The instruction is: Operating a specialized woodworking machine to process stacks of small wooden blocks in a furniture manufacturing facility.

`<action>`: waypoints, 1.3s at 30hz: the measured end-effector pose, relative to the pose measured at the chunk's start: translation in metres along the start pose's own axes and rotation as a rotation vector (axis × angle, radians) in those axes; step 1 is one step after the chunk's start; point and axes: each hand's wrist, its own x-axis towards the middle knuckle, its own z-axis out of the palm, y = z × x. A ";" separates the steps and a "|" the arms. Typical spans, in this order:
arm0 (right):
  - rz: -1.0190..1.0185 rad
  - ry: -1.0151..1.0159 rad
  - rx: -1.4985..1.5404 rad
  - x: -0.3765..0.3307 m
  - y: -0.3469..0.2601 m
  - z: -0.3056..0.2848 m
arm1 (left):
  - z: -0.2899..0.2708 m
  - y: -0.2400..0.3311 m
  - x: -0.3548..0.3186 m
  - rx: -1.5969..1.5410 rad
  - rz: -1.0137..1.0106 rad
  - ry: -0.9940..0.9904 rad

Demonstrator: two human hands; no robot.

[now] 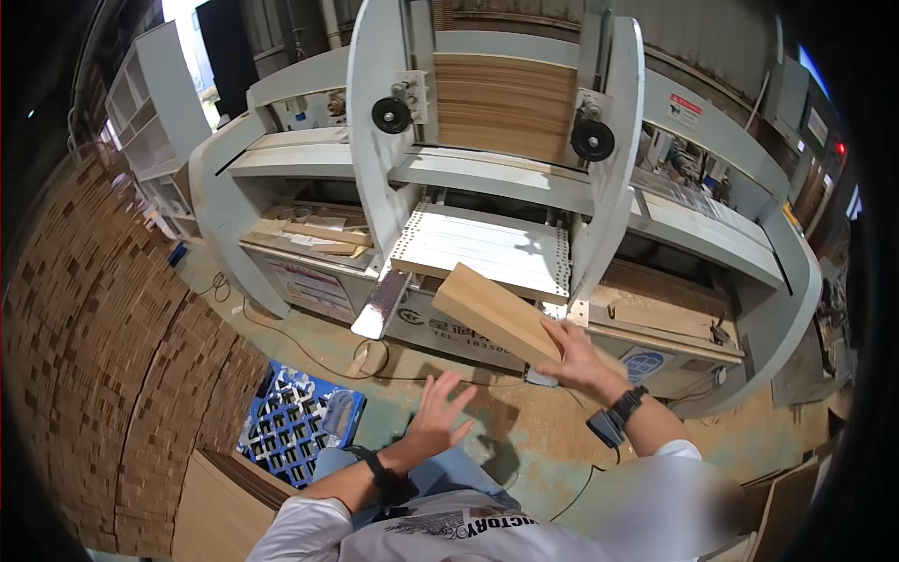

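Head view, board: a stack of thin wooden boards (496, 314) is held in the air in front of the white feeding machine (487, 178), above the sawdusty floor (524, 440).
Long axis: it runs from lower right to upper left, away from the gripping fingers.
Right hand (576, 361): fingers closed on the stack's near end; the arm is stretched forward.
Left hand (438, 412): fingers spread, holding nothing, below the stack and apart from it.
Nearby: blue crate (295, 421) at the left.

The right hand (573, 361) covers the near end of the wooden board (496, 314). Left of the left hand (438, 412), the blue crate (295, 421) is partly hidden behind a cardboard sheet (220, 506), itself cut off at the lower edge. A blur hides the right sleeve (670, 506).
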 end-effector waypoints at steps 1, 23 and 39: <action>0.026 -0.010 -0.115 0.005 0.004 0.001 | 0.001 -0.003 -0.008 -0.090 -0.121 0.027; -0.111 -0.030 -0.287 0.008 0.024 -0.001 | -0.011 -0.029 -0.100 -0.190 -0.741 0.111; -0.149 0.025 -0.208 0.006 0.020 0.016 | -0.006 -0.034 -0.116 -0.420 -0.793 0.213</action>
